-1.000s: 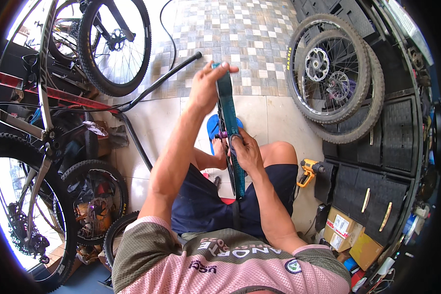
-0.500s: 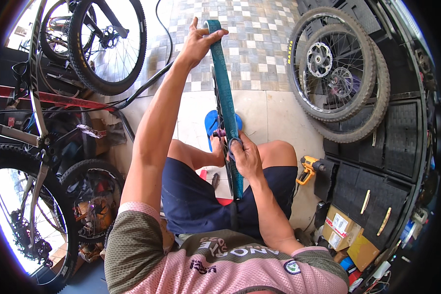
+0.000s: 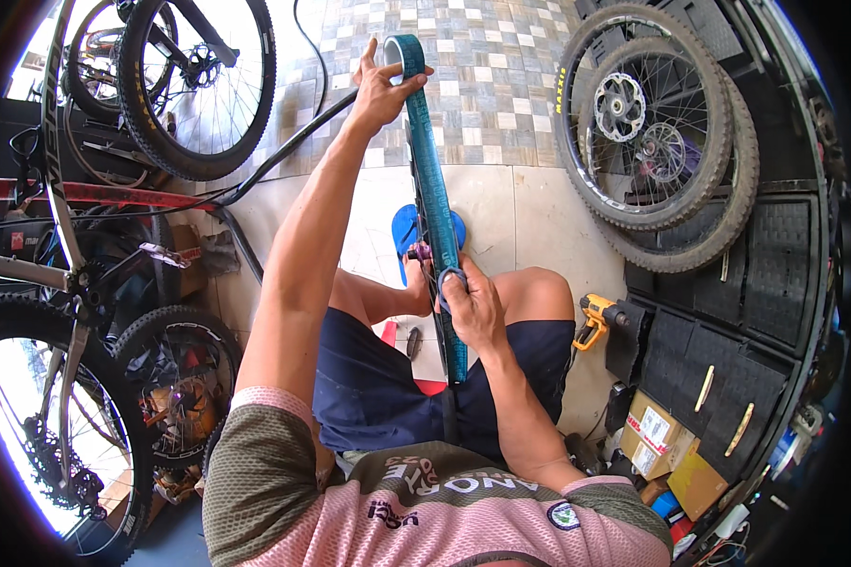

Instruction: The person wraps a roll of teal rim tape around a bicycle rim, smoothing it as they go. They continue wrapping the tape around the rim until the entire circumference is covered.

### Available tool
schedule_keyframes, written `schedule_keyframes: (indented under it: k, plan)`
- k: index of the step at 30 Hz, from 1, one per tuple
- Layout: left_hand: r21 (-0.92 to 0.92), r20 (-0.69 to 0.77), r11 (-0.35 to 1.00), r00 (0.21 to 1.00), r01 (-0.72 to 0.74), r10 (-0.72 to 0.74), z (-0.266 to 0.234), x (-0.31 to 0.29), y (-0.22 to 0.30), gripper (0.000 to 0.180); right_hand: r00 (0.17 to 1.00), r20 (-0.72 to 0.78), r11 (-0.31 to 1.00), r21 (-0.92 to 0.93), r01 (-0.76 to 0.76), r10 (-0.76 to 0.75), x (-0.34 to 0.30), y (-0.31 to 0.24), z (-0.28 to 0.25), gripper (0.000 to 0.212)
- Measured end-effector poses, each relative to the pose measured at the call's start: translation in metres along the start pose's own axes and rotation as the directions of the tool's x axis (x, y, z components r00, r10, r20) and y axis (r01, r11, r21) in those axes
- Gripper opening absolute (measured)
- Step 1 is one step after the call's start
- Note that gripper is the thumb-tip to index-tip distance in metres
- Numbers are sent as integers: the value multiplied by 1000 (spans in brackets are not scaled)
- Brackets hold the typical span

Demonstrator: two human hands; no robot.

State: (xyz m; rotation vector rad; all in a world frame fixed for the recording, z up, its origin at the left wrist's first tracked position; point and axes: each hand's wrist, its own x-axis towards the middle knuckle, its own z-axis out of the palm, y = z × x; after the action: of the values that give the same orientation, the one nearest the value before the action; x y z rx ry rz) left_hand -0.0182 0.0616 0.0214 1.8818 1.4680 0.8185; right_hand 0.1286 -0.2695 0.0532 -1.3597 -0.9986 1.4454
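Note:
A bicycle wheel (image 3: 416, 161) stands edge-on between my legs, its rim covered by a teal printed strip of tape (image 3: 433, 203). At its far end, my left hand (image 3: 380, 97) grips a ring-shaped roll of the teal tape (image 3: 408, 57), thumb across the tape and some fingers spread. Nearer to me, my right hand (image 3: 477, 307) pinches a bunched grey-blue cloth (image 3: 451, 278) against the taped rim. The purple hub (image 3: 420, 251) shows at the wheel's left side. Most of the spokes are hidden by this edge-on angle.
Two tyred wheels (image 3: 648, 123) lean on black cabinets at the right. A yellow heat gun (image 3: 595, 319) lies near my right knee, with cardboard boxes (image 3: 654, 433) behind it. Bicycles (image 3: 66, 274) crowd the left side. Blue slippers (image 3: 406, 227) are under the wheel.
The tape roll has turned in my left hand, so its round opening now shows. My right hand keeps the cloth on the rim at nearly the same place. The view has shifted slightly.

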Motion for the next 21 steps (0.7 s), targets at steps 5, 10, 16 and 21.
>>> schedule_keyframes:
  k: [5, 10, 16, 21]
  plan:
    - [-7, 9, 1000, 1000, 24, -24, 11, -4, -8, 35, 1000, -9, 999, -42, 28, -29, 1, 7, 0, 40]
    - [-21, -1, 999, 999, 43, -43, 17, -9, -13, 32, 1000, -14, 996, -87, -17, 16, 0, -4, 0, 40]
    - [-6, 6, 999, 999, 49, -49, 20, -13, -21, 32, 1000, -27, 997, -82, -2, -1, 0, 1, 2, 40]
    - [19, 26, 998, 998, 57, -57, 23, -17, -27, 33, 1000, -24, 995, -101, 15, -17, 0, 4, 0, 45]
